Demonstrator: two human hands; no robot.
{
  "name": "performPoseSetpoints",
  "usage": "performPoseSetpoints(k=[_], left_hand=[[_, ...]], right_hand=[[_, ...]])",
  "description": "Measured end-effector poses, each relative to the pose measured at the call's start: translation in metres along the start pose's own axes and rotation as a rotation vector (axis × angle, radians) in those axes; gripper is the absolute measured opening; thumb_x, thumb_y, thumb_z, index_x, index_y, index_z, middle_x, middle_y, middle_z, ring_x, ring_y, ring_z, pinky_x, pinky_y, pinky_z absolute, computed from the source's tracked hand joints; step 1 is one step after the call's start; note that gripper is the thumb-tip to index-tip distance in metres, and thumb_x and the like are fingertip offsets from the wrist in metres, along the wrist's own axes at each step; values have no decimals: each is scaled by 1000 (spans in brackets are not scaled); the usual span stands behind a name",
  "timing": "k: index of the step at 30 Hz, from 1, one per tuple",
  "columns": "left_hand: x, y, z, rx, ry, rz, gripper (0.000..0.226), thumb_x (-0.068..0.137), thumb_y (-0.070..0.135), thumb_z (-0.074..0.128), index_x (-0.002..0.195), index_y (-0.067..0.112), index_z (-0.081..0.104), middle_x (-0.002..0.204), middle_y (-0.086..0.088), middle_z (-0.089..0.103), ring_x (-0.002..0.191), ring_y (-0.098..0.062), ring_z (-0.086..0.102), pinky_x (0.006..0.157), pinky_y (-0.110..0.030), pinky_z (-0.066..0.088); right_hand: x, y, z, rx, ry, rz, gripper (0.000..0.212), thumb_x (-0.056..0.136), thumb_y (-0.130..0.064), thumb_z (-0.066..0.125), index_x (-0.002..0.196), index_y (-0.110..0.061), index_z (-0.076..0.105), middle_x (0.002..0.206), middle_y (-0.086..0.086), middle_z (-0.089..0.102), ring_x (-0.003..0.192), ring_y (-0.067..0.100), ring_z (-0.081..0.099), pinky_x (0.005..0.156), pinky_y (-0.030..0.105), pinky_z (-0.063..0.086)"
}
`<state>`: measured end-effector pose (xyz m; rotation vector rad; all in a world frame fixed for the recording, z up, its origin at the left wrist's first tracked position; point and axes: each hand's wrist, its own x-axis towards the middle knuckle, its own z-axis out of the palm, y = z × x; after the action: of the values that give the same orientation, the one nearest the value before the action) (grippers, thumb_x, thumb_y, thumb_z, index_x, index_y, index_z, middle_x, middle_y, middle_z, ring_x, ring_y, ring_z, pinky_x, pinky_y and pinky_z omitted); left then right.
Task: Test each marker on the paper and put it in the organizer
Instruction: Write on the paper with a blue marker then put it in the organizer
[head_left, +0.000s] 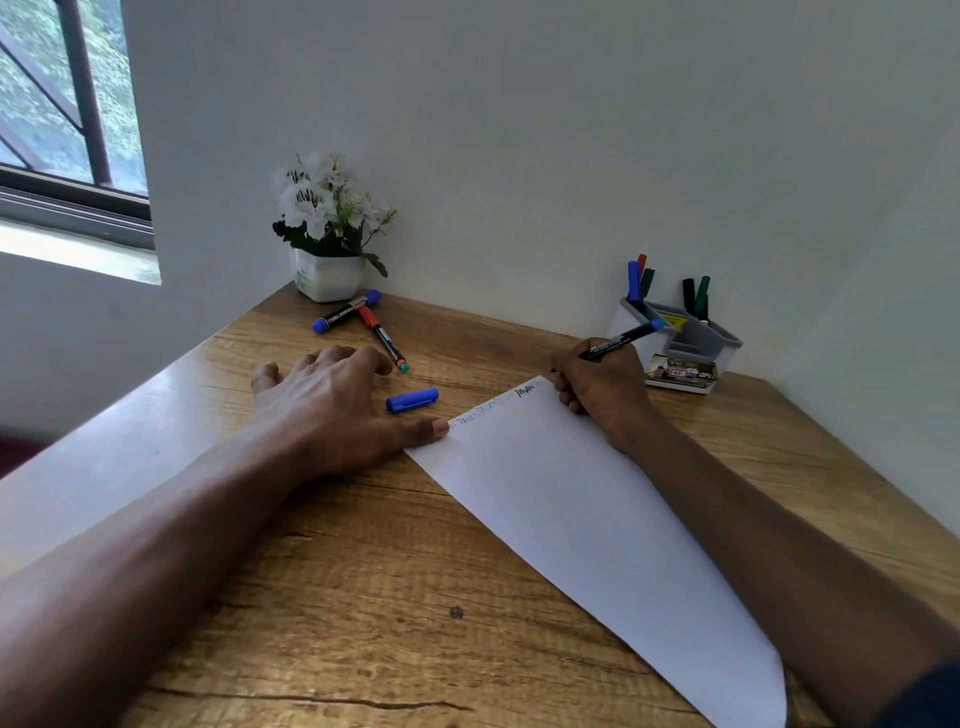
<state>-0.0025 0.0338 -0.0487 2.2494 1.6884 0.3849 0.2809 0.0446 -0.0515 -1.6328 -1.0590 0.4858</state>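
**Testing the blue marker at the paper's far edge**

We are gripping the uncapped blue marker (621, 340) in our right hand (602, 389), fingers curled round its barrel, its tip down at the far right corner of the paper (571, 493). Our left hand (332, 400) is lying spread on the desk (363, 597), thumb pressing the paper's far left corner. To do this well, we are judging that short, light strokes inside the edge and firm thumb pressure are needed, so the sheet is not sliding. The blue cap (412, 400) is lying between our hands for recapping. The organizer (701, 338) is standing just beyond the right hand.
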Motion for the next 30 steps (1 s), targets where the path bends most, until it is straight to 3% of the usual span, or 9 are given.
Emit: performPoseSetpoints(k=[2, 5, 8, 11, 14, 19, 22, 25, 30], left_hand=[[-1, -1, 1, -12, 24, 7, 97, 64, 95, 43, 145, 42, 41, 158, 1, 41, 147, -24, 35, 118, -59, 19], [-3, -2, 2, -44, 134, 50, 69, 81, 82, 50, 139, 44, 48, 152, 3, 49, 141, -24, 42, 112, -55, 30], [-6, 1, 1, -52, 178, 77, 53, 86, 70, 60, 132, 44, 57, 146, 5, 51, 136, -22, 45, 107, -52, 37], [-4, 1, 0, -40, 179, 74, 43, 84, 66, 66, 121, 43, 66, 137, 7, 55, 131, -20, 46, 104, -50, 40], [-2, 0, 1, -54, 202, 81, 35, 84, 64, 68, 112, 43, 70, 128, 8, 60, 125, -18, 49, 102, -50, 43], [-3, 0, 1, -54, 233, 79, 24, 86, 60, 70, 104, 44, 70, 108, 13, 61, 116, -17, 54, 100, -48, 43], [-4, -2, 1, -196, 307, 106, 14, 88, 49, 73, 98, 40, 73, 93, 21, 64, 101, -10, 63, 95, -48, 51], [-5, -4, 1, -389, 366, 136, 6, 88, 40, 76, 92, 36, 73, 85, 16, 74, 85, -7, 69, 83, -46, 58], [-8, -5, 2, -589, 414, 238, 3, 89, 29, 77, 91, 31, 74, 84, 10, 77, 85, -14, 72, 84, -52, 56]], right_hand=[[2, 1, -2, 140, 14, 16, 8, 89, -8, 69, 81, -7, 67, 58, 6, 67, 46, 15, 58, 43, 24, 46], [3, 3, -5, 232, 0, -22, 9, 92, -4, 67, 84, -9, 66, 64, 7, 68, 50, 15, 59, 48, 25, 47], [-2, -4, -6, 207, -114, -150, 9, 95, -4, 64, 96, -7, 72, 76, 10, 71, 67, 17, 66, 58, 27, 53], [-11, -24, -8, 293, -273, -195, 19, 100, -17, 60, 104, -10, 77, 88, 12, 74, 80, 19, 67, 63, 27, 52], [-22, -39, -7, 364, -416, -198, 26, 101, -17, 53, 110, -8, 76, 90, 14, 75, 80, 22, 68, 62, 27, 52], [-38, -48, 1, 378, -469, -232, 13, 96, -12, 62, 104, -10, 72, 81, 9, 75, 73, 20, 70, 64, 29, 52], [-41, -46, 1, 460, -523, -211, 16, 92, -17, 62, 101, -10, 74, 84, 10, 75, 75, 21, 70, 64, 28, 52], [-44, -41, 0, 534, -599, -160, 25, 94, -20, 53, 98, -13, 77, 86, 10, 75, 77, 19, 69, 65, 28, 52], [-51, -37, 4, 508, -642, -118, 32, 98, -14, 47, 93, -13, 79, 84, 12, 75, 76, 19, 69, 65, 28, 53]])
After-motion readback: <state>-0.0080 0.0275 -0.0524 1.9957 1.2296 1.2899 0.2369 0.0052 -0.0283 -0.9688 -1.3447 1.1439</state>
